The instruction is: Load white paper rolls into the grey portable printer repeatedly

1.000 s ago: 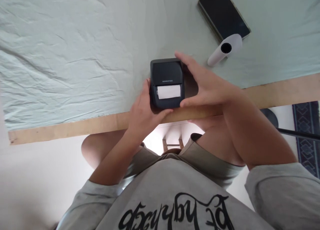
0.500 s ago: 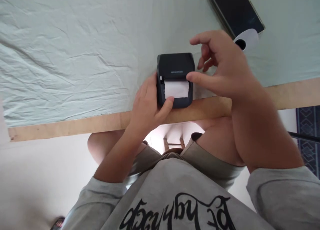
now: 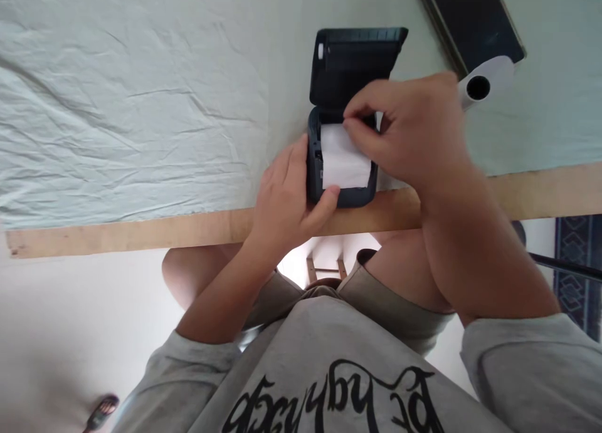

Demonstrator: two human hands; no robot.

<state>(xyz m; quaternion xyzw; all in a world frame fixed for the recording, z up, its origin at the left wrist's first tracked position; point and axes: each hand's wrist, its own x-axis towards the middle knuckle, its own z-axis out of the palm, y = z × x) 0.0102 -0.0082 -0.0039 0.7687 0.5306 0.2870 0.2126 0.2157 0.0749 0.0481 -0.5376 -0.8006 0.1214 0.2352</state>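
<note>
A small dark portable printer [image 3: 343, 198] sits at the table's front edge, its black lid [image 3: 357, 69] swung up and back. White paper [image 3: 345, 160] from a roll lies in its bay and hangs over the front. My left hand [image 3: 286, 192] grips the printer's left side, with the thumb on its front rim at the paper's end. Above the bay, my right hand [image 3: 409, 129] is closed, thumb and forefinger pinched at the paper's back edge. The hand hides the bay's right rear corner.
To the right of my right hand lies a white roll [image 3: 496, 76] with a dark core. A black phone-like slab [image 3: 475, 26] is behind it. Wrinkled pale green cloth [image 3: 141, 107] covers the table, whose wooden edge [image 3: 141, 232] runs in front of my knees.
The printer's lid has gone from closed to raised. My right hand has moved from the lid's front corner to a pinch at the paper inside. My left hand stays on the printer.
</note>
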